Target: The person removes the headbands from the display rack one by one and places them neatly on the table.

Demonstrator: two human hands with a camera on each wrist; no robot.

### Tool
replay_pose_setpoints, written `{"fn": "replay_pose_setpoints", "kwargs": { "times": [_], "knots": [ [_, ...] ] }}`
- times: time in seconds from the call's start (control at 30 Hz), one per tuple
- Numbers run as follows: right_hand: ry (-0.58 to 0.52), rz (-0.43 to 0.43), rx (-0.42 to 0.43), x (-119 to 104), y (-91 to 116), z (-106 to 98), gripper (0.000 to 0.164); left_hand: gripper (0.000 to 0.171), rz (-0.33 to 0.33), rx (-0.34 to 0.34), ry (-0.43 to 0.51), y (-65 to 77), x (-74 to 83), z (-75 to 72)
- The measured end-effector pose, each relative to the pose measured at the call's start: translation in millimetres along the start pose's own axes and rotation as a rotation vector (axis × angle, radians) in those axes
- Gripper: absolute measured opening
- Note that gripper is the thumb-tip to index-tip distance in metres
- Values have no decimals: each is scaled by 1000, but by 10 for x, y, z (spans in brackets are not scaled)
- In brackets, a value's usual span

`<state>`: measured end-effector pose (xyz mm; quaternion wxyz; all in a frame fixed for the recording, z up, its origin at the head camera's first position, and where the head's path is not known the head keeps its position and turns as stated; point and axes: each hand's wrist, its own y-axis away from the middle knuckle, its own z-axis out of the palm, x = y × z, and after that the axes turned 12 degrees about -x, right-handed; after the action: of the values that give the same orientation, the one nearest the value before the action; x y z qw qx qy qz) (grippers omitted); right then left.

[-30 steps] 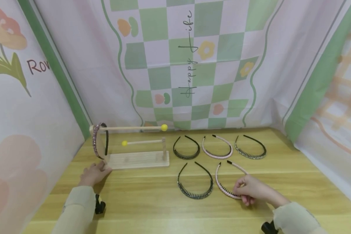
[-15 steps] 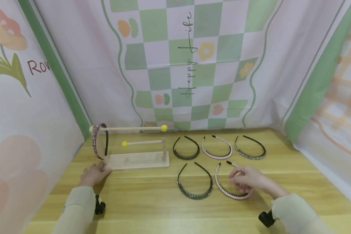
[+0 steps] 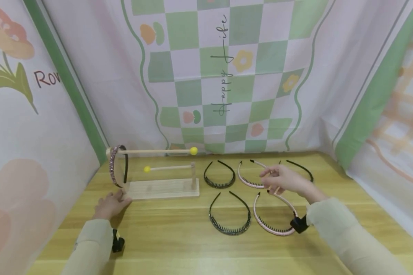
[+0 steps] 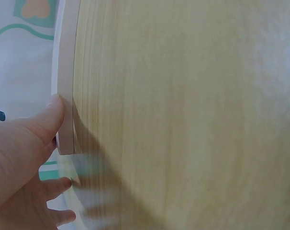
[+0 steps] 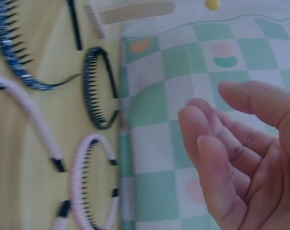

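At the left end of a wooden headband stand, my left hand grips the corner of the base. In the left wrist view the thumb lies along the base's edge, and two fingers are spread past its end. A headband with pinkish glitter hangs on the stand's upper rod. My right hand is raised over the headbands on the right, fingers loosely bent, holding nothing. It overlaps the back pink headband and the back right dark headband. Below it lies the front pink headband.
A black toothed headband lies just right of the stand, with a dark glittery one in front of it. The stand's lower rod carries a yellow ball end. A checked curtain rises behind the table.
My right hand has lifted away from the front pink headband and moved back over the rear row. That headband stays on the table. My left hand keeps its place at the stand.
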<state>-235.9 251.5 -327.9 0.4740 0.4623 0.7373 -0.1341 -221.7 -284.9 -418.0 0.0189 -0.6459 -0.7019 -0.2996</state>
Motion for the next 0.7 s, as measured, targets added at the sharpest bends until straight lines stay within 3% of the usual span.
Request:
{"fn": "replay_pose_setpoints", "kwargs": {
  "times": [0.4, 0.7],
  "knots": [
    [69, -63, 58, -590, -357, -167, 40, 74, -1, 12, -18, -2, -3, 2],
    [116, -116, 62, -1075, -670, -123, 35, 72, -4, 9, -21, 21, 21, -10]
  ]
}}
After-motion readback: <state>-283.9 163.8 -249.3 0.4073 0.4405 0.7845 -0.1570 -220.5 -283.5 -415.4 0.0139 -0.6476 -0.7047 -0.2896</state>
